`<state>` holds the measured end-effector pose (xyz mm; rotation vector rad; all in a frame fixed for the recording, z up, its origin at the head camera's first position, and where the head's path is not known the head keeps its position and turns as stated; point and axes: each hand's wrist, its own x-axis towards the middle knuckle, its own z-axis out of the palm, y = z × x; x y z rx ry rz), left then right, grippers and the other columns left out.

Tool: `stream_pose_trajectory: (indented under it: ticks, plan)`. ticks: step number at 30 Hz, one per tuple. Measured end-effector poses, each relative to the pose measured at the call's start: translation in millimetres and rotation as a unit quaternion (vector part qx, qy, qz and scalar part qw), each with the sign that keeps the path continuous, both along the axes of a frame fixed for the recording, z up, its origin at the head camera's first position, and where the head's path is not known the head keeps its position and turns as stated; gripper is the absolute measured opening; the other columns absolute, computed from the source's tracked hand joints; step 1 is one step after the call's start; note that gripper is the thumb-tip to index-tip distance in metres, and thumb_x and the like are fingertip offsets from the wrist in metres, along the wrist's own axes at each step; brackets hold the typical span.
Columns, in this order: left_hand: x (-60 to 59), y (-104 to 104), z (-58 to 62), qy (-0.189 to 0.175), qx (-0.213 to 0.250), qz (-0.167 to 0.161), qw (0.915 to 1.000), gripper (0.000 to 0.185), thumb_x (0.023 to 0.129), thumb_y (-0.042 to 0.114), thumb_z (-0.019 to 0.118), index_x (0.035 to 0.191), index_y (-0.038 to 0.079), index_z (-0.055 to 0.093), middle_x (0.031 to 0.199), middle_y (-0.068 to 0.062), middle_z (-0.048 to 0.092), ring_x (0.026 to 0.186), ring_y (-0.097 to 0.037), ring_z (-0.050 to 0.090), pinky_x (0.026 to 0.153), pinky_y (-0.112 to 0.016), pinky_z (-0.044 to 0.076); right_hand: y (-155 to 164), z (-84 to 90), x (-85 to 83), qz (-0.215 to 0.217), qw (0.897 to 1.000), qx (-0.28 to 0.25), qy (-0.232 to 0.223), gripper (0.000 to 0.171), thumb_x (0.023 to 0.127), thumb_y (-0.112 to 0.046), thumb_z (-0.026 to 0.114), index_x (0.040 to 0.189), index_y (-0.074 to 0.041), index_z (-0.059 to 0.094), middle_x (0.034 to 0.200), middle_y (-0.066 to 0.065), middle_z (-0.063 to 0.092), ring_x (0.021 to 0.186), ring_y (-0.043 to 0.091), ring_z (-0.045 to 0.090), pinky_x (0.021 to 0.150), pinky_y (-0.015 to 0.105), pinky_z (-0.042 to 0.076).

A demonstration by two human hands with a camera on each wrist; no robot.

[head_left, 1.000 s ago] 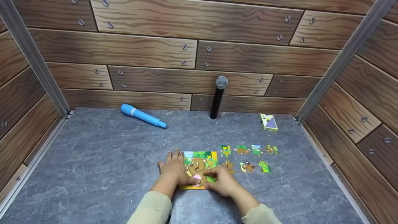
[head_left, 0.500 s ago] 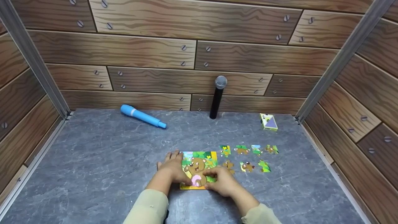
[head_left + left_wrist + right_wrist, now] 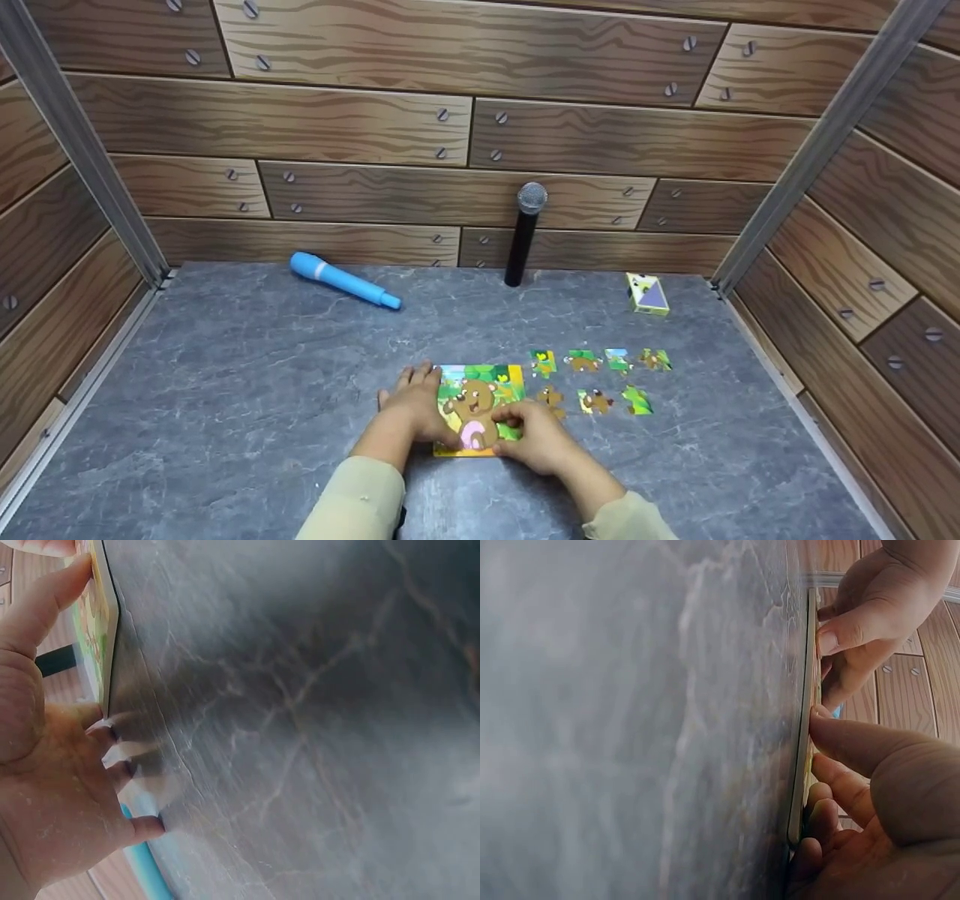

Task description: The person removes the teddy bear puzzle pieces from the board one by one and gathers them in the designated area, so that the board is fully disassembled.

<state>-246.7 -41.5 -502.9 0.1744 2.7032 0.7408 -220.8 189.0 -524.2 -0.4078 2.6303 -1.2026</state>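
I see the bear puzzle board (image 3: 480,409) lying flat on the grey stone-look table (image 3: 225,420), well in front of the black microphone (image 3: 525,234) that stands against the back wall. It looks to me like thin, light card: stiff enough to slide in one piece, but easy to bend, and its set-in pieces could pop loose if it flexes. I judge the edges the best place to take it, since it lies flush and the table looks smooth.

My left hand (image 3: 415,405) rests at the board's left edge, fingers spread and fairly straight on the table, thumb against the rim. My right hand (image 3: 534,439) sits at the board's near right corner, thumb on its face and fingers curled at the edge, pinching it lightly. Loose puzzle pieces (image 3: 600,379) lie in two rows just right of the board.
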Motion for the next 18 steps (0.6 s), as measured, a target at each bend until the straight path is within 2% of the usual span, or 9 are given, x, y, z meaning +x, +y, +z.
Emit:
stream_pose_trajectory:
  ticks: [8,18]
  plan:
    - [1.4,-0.4,-0.5,0.002,0.007,0.004,1.0000,0.124,0.067,0.047,0.099,0.166,0.007,0.035,0.174,-0.014,0.024,0.160,-0.043,0.014,0.121,-0.076,0.010,-0.2,-3.1,0.6,0.001,1.000,-0.007,0.011,0.038,0.083,-0.006,0.089,0.117,-0.001,0.074,0.106,0.005,0.065,0.099,0.022,0.060,0.092,0.047,0.054]
    - [3.0,-0.3,0.2,0.014,0.010,0.001,0.9999,0.124,0.065,0.045,0.100,0.164,0.006,0.037,0.173,-0.014,0.027,0.159,-0.043,0.017,0.120,-0.077,0.014,-0.2,-2.9,2.2,0.000,1.000,-0.019,0.014,0.037,0.083,-0.005,0.088,0.116,0.000,0.073,0.105,0.005,0.063,0.098,0.021,0.058,0.089,0.043,0.054]
